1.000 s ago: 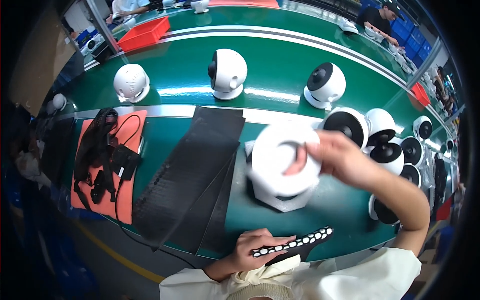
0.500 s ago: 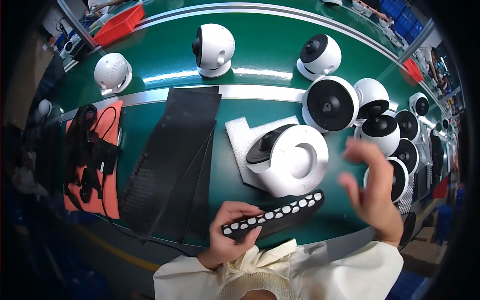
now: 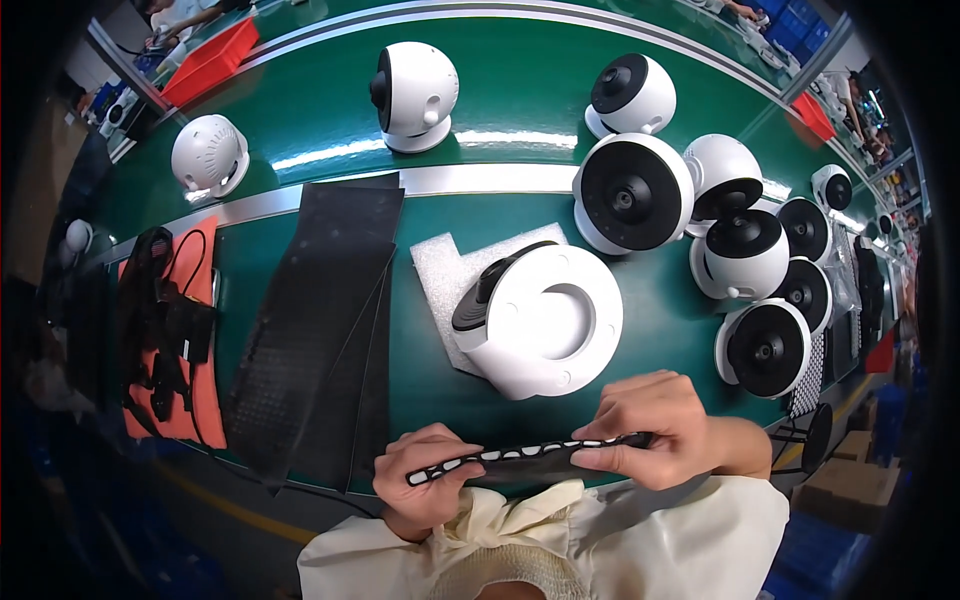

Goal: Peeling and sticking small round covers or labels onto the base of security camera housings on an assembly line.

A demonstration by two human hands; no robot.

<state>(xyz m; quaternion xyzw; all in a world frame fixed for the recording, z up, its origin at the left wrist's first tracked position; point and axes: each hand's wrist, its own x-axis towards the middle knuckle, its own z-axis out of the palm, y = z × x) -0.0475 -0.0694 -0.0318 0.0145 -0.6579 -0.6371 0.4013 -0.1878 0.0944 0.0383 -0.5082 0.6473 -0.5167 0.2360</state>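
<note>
Close to my body, both hands hold a black strip with a row of white rounded spots (image 3: 520, 453) along its upper side. My left hand (image 3: 425, 475) pinches the left end between thumb and fingers. At the other end, my right hand (image 3: 650, 430) grips the strip, covering part of its spots. Beyond the hands, a white round-bodied camera (image 3: 530, 345) lies tipped over, its base with a round recess facing me. Under that camera is a white foam sheet (image 3: 440, 275). Long black sheets (image 3: 310, 330) overlap to the left of it.
Several white cameras with black fronts (image 3: 636, 195) cluster on the right. Others, such as one white camera (image 3: 420, 95), stand on the green surface beyond the metal rail (image 3: 480, 181). Black cables and adapters (image 3: 165, 330) lie on an orange mat (image 3: 203, 375) at left. A red bin (image 3: 212, 62) sits far left.
My right hand has come left and down from beside the cameras and taken hold of the strip's right end. The strip has moved nearer my body, its spotted side now seen more edge-on.
</note>
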